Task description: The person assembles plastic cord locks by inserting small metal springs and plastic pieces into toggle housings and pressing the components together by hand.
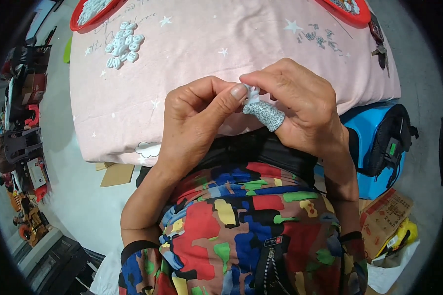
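A small white piece [252, 93] is pinched between the fingertips of both hands, above the near part of the table. My left hand [194, 118] grips it from the left, thumb on top and index finger curled behind. My right hand [305, 103] closes on it from the right, index finger bent over it. A grey speckled knitted sleeve [265, 115] sits where my right thumb runs and appears to cover it. Fingers hide much of the white piece, so its exact kind does not show.
A pink star-patterned cloth [192, 54] covers the table. On it lie a pile of white oval pieces [124, 45], several small grey metal bits [322, 37], two red baskets [79, 27] [362, 18] and pliers [380, 51]. A blue bag [369, 132] stands at the right.
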Action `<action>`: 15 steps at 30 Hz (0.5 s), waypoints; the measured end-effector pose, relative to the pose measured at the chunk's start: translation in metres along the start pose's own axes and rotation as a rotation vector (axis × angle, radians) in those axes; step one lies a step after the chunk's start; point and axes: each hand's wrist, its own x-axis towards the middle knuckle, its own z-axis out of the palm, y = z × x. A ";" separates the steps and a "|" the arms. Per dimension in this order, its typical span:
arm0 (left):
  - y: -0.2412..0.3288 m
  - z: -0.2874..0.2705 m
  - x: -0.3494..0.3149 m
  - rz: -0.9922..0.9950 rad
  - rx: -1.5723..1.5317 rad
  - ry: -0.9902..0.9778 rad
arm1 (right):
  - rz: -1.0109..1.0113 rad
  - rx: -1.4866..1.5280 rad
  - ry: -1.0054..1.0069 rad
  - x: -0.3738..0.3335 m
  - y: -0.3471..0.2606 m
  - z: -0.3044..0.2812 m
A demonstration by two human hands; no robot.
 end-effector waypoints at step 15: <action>0.004 -0.008 0.000 -0.016 -0.050 -0.134 | -0.060 0.024 -0.001 0.002 0.002 0.000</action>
